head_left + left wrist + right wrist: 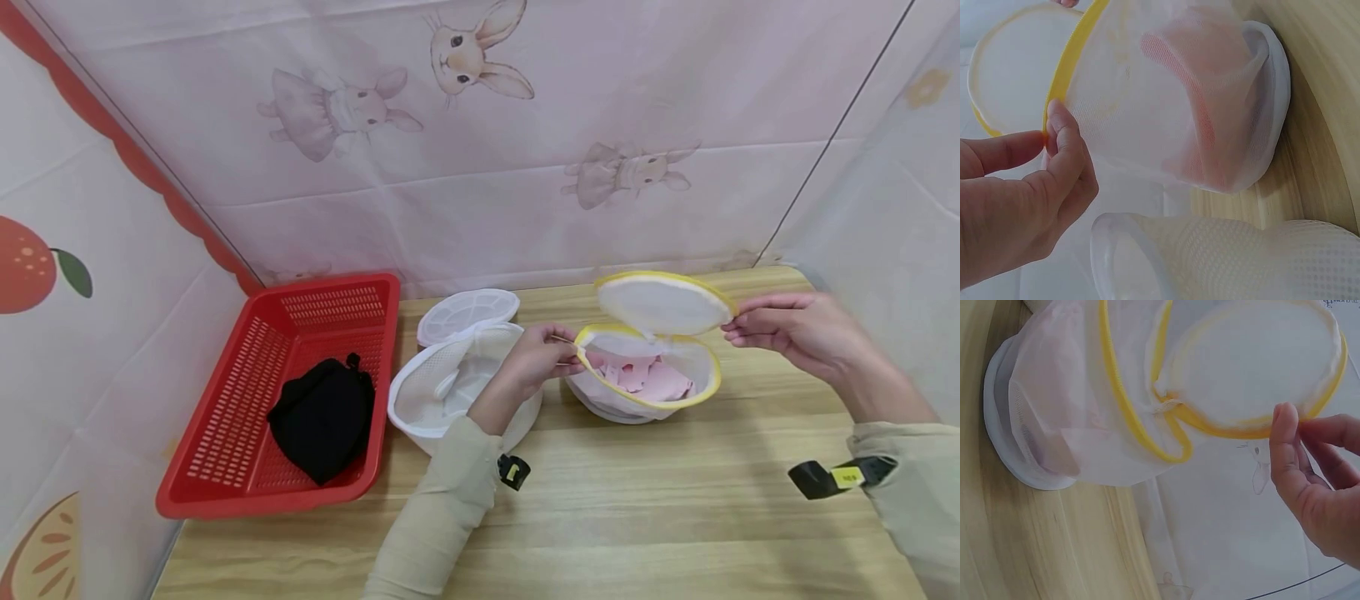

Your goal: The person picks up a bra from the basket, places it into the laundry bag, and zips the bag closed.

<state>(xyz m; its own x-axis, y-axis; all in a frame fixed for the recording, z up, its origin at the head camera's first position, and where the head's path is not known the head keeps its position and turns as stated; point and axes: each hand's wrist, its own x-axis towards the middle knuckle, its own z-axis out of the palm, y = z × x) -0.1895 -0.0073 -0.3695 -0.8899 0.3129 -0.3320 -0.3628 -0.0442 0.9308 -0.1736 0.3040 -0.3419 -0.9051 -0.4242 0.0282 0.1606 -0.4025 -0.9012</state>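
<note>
A white mesh laundry bag (622, 398) with a yellow zipper edge stands on the table, its round lid (660, 305) raised at the back. Folded pink cloth (652, 379) lies inside and shows through the mesh in the left wrist view. My left hand (546, 358) pinches the yellow rim of the bag's mouth between thumb and fingers. With thumb and fingertips, my right hand (795, 329) holds the yellow edge of the lid. In the right wrist view, the lid joins the bag at a narrow hinge.
Left of the bag, a second white mesh bag (420, 400) stands with its lid folded back, partly behind my left forearm. A red plastic basket (386, 350) holding a black drawstring pouch (322, 421) is farther left. A rabbit-print curtain (495, 167) hangs behind the wooden table (637, 508).
</note>
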